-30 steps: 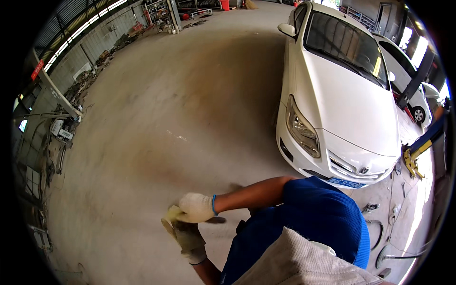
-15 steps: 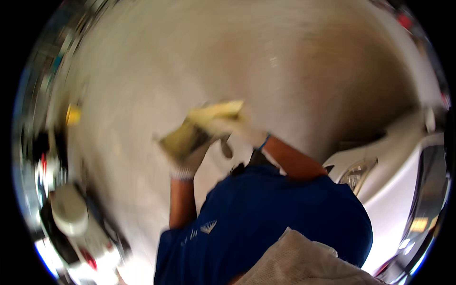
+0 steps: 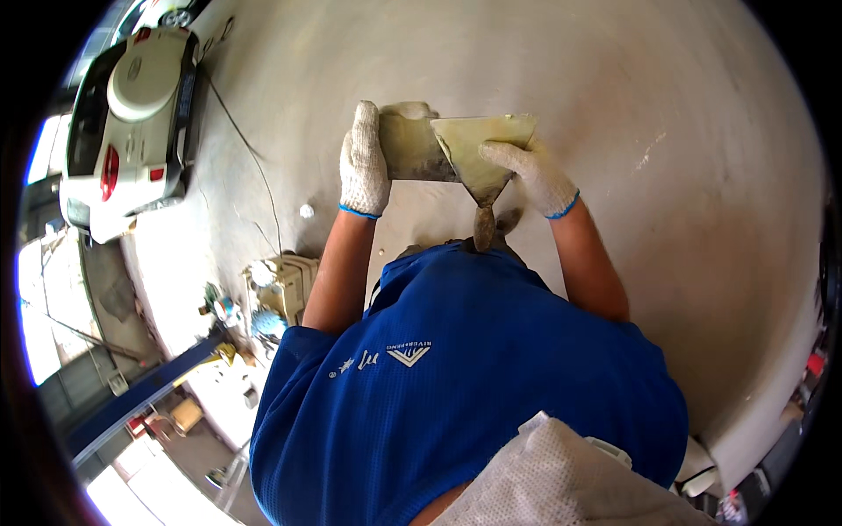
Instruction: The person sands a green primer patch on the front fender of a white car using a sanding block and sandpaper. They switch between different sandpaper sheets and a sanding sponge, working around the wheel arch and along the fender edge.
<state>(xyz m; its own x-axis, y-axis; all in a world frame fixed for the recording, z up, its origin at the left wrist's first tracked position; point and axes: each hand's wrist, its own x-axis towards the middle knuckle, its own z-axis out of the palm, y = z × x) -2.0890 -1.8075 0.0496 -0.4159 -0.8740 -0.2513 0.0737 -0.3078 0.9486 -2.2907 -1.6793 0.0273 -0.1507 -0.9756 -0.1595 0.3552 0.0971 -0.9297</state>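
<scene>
My left hand, in a white knitted glove with a blue cuff, holds a rectangular scraper plate by its left edge. The plate is smeared with yellowish paste and dark toward its lower right. A matching glove covers my right hand, whose thumb lies across the wide blade of a putty knife. This triangular blade is coated in pale yellow paste, and its short worn handle points back toward my body. The blade's left edge overlaps the plate's right end. Fingers beneath both tools are mostly hidden.
Grey floor lies beyond my hands. A white car with a round spare-wheel cover stands at the upper left. A dark cable trails beside it. Left of me are a beige wheeled box and a long blue beam.
My view has swung, so the white car with the spare wheel now sits at upper left. My hands, blurred and close together before, are farther apart and farther forward, still with both tools.
</scene>
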